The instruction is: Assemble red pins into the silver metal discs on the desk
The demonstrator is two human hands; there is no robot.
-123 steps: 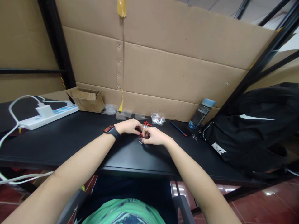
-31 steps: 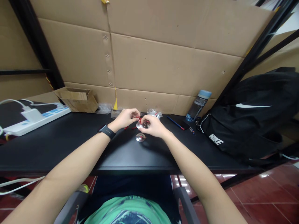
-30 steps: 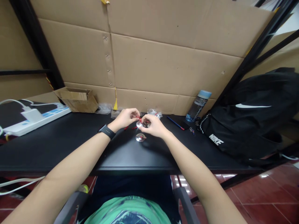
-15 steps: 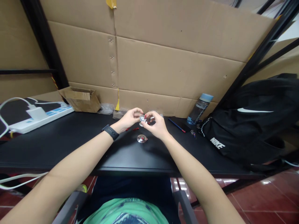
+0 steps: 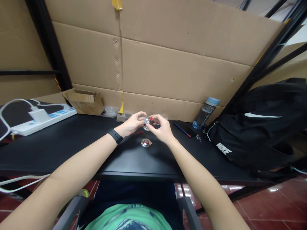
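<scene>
Between the fingertips of both hands is a clear, shiny suction cup (image 5: 147, 120) with a red piece at its right side, raised over the table. My left hand (image 5: 134, 123) pinches its left edge with thumb and fingers. From the other side, my right hand (image 5: 163, 127) has thumb and fingers closed around the cup and its red piece. Just below the held one, another clear disc (image 5: 146, 128) partly shows. Closer to me, a similar suction cup (image 5: 145, 142) with a red middle lies on the black table. A small red piece (image 5: 139, 132) rests by my left hand.
Along the cardboard wall stand an open cardboard box (image 5: 85, 103) and crumpled clear plastic (image 5: 110, 111). A white power strip (image 5: 45, 122) is at the left. A blue pen (image 5: 181, 129), keys (image 5: 199, 138), a water bottle (image 5: 205, 113) and a black backpack (image 5: 259, 134) are on the right.
The held suction cup has turned a little in my fingers, and its red piece shows more at the right. One red piece beside my left hand is now hidden. The view shifted slightly.
</scene>
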